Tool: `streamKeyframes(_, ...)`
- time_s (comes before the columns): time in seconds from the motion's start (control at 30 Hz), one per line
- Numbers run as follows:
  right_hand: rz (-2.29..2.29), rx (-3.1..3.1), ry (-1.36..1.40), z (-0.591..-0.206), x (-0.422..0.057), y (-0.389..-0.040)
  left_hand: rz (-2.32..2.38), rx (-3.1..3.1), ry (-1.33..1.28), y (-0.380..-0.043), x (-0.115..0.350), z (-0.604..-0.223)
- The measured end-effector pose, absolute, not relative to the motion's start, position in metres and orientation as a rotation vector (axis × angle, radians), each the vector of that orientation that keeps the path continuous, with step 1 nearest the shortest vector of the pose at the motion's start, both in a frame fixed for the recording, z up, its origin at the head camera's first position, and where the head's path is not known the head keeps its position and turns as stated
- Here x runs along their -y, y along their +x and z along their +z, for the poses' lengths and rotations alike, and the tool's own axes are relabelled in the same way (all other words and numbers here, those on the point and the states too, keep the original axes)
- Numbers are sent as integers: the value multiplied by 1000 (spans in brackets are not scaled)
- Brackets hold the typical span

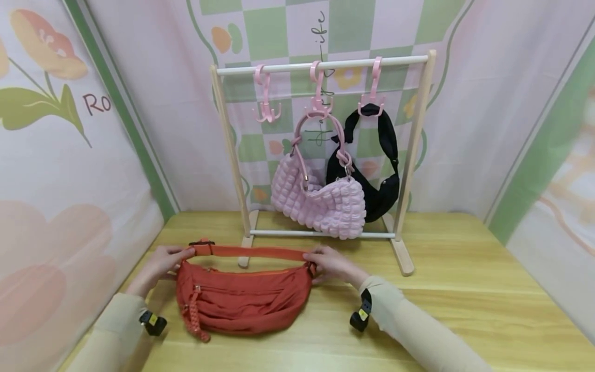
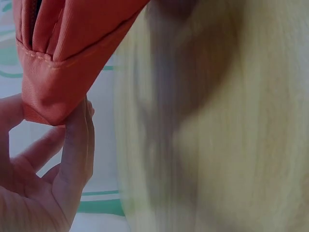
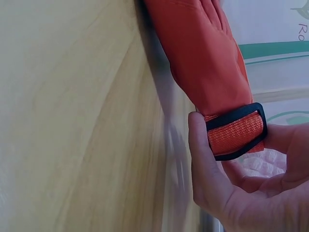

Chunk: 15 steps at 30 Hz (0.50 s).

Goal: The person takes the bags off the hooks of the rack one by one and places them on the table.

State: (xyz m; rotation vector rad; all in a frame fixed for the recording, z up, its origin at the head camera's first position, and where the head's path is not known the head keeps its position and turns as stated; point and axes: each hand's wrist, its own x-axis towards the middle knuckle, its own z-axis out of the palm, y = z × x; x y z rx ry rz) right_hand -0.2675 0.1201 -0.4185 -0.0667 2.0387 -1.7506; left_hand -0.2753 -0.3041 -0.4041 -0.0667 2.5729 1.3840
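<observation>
A red-orange waist bag [image 1: 246, 299] is held between both hands over the front left of the table, its strap [image 1: 255, 252] stretched along the top. At the bag's left end the left hand [image 1: 162, 263] pinches the strap and corner; in the left wrist view, fingers and thumb lie on either side of that corner. The right hand [image 1: 332, 264] grips the other end, with thumb and fingers around a black strap buckle [image 3: 236, 113] in the right wrist view. A braided red pull [image 1: 195, 315] hangs from the bag's zipper.
Behind the bag stands a wooden rack with a white rail [image 1: 297, 67]. Three pink hooks hang on it. A pink puffy handbag [image 1: 325, 206] hangs from the middle hook, a black bag [image 1: 386, 196] from the right one. The left hook [image 1: 266, 98] holds nothing. Printed curtains enclose the table [image 1: 465, 289].
</observation>
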Motion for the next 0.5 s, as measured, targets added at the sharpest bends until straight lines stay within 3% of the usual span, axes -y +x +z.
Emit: streamKeyframes(0.5,-1705,-2022,-89,-424,-115,-265,1280,-2599,-77,-276,309,-409)
